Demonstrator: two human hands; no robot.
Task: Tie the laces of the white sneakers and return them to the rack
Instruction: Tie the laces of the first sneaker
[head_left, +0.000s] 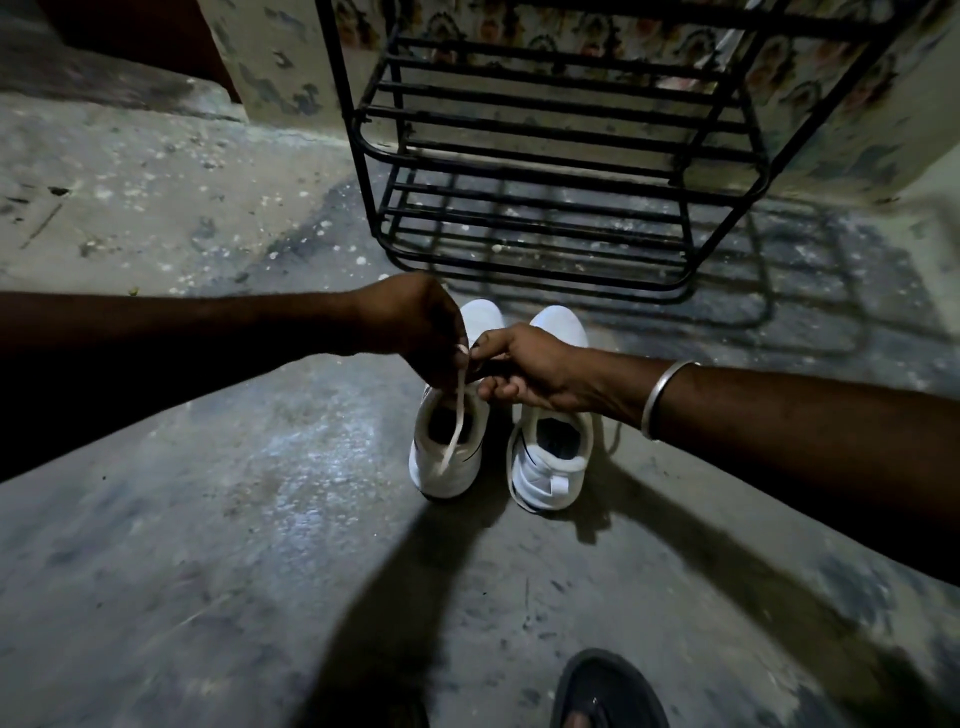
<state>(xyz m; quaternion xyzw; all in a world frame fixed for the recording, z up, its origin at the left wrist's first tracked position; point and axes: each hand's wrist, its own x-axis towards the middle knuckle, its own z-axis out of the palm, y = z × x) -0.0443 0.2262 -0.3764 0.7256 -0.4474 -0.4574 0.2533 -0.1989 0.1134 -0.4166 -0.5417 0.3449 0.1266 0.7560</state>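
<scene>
White lace (453, 423), soft and limp: my left hand (415, 327) pinches it near the tip; my right hand (524, 371) curls closed, contents unclear, above the left sneaker (447, 457).

No text, brand name, number or sign can be read anywhere: the white sneakers (551, 452) show only dark curved stripes, too unclear to tell as a logo.

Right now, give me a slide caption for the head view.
Both hands, left and right, pinch a lace above the left white sneaker.
</scene>
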